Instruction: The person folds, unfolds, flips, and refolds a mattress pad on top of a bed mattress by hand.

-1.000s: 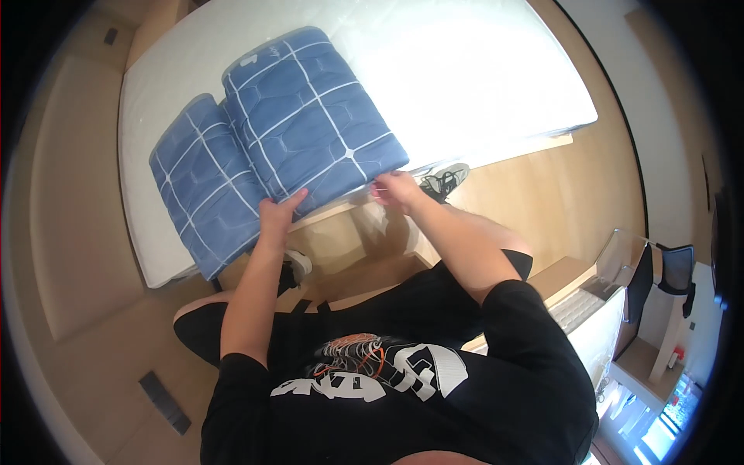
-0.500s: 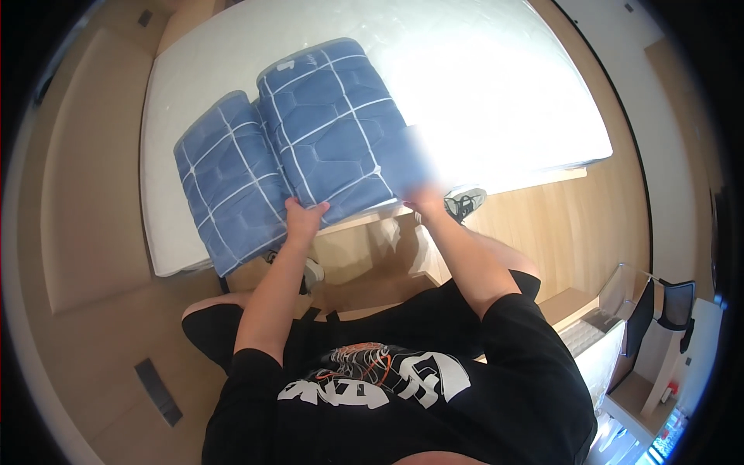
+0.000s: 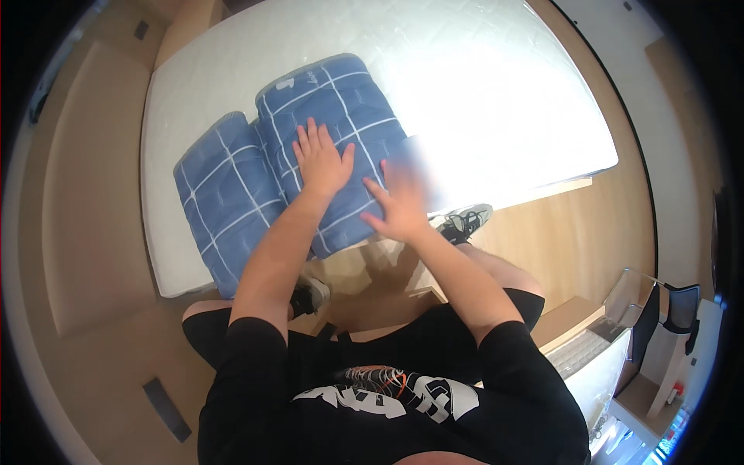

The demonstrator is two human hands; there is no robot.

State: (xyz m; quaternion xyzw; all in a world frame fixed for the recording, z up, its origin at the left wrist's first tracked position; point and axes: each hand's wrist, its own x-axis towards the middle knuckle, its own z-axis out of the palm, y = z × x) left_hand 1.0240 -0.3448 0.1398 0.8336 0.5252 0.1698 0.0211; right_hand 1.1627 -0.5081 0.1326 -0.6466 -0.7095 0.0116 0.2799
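A blue quilted mattress pad [image 3: 341, 101] with white grid lines lies folded on the bed, its two thick folded sections side by side with a groove between them. On the larger, right-hand section my left hand [image 3: 323, 164] rests flat with fingers spread. Over that section's right edge is my right hand [image 3: 403, 205], thumb and some fingers stretched apart; a blurred patch hides part of its fingers. Neither hand grips the fabric.
Under the pad is a white mattress [image 3: 194, 85], glaring brightly on the right. An open wooden drawer or box [image 3: 380, 306] stands below its near edge, between my shoes [image 3: 469, 223]. A black chair [image 3: 682, 310] and a desk with shelving are at the lower right.
Both hands have let go of the pad's near edge and moved up onto its top with fingers spread. The pad sits slightly lower in the picture.
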